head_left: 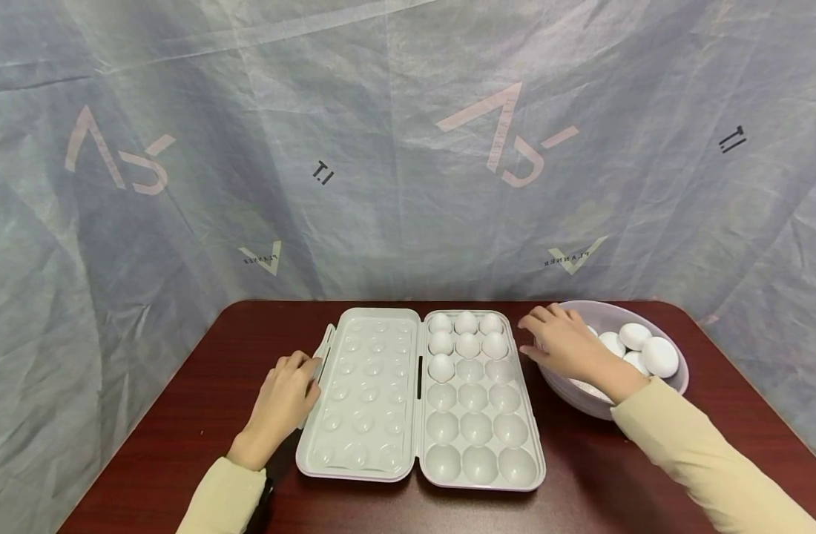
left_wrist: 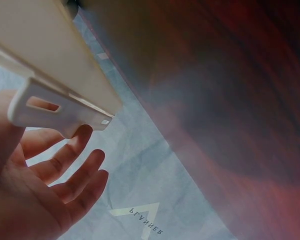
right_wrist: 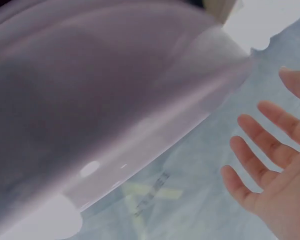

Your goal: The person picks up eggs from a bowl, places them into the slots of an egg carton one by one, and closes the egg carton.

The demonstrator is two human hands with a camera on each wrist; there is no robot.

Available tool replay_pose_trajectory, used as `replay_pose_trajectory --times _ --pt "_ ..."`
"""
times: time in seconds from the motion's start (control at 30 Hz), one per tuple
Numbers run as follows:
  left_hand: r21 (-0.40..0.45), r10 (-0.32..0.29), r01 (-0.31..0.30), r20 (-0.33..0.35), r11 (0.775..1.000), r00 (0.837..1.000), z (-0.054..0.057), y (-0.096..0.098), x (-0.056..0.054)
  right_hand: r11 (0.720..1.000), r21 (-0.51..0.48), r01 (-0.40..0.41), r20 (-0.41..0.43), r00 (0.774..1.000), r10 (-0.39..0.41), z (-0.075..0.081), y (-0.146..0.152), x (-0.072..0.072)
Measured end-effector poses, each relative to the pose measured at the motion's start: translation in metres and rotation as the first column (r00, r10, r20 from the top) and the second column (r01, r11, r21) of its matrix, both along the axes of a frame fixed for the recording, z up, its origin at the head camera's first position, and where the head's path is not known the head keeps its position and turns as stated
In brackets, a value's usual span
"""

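Note:
A white plastic egg box lies unfolded, its dimpled lid (head_left: 371, 382) on the left and its cupped tray (head_left: 476, 429) on the right. White eggs (head_left: 466, 345) fill the tray's two back rows, plus the left cup of the third. My left hand (head_left: 281, 397) pinches the latch flap (left_wrist: 65, 112) along the lid's outer edge, thumb on one side and fingers on the other. Between tray and bowl, my right hand (head_left: 571, 345) hovers over the left rim of a pale purple bowl (head_left: 571, 394), fingers spread and nothing in them. Several eggs (head_left: 660, 357) lie in the bowl, partly hidden by that hand.
Everything stands on a dark red table (head_left: 248, 341). A grey printed cloth (head_left: 381, 208) hangs behind its far edge. The bowl's high wall rises just right of the tray.

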State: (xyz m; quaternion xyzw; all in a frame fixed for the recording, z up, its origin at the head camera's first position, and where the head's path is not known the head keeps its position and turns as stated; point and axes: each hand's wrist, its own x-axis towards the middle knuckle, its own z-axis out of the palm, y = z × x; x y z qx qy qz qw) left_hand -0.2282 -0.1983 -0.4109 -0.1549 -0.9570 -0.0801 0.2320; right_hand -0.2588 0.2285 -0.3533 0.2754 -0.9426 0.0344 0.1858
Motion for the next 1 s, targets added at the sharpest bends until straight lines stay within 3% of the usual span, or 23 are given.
replay_pose_trajectory --times 0.37,1.0 --pt "-0.004 0.000 0.000 -0.006 1.000 1.000 -0.001 -0.001 0.000 0.992 0.015 0.124 0.027 0.992 -0.125 0.006 0.053 0.004" --pt "-0.005 -0.003 0.003 -0.010 1.000 1.000 -0.002 -0.002 -0.001 0.951 -0.004 0.309 0.043 0.950 -0.309 -0.006 0.118 0.002"
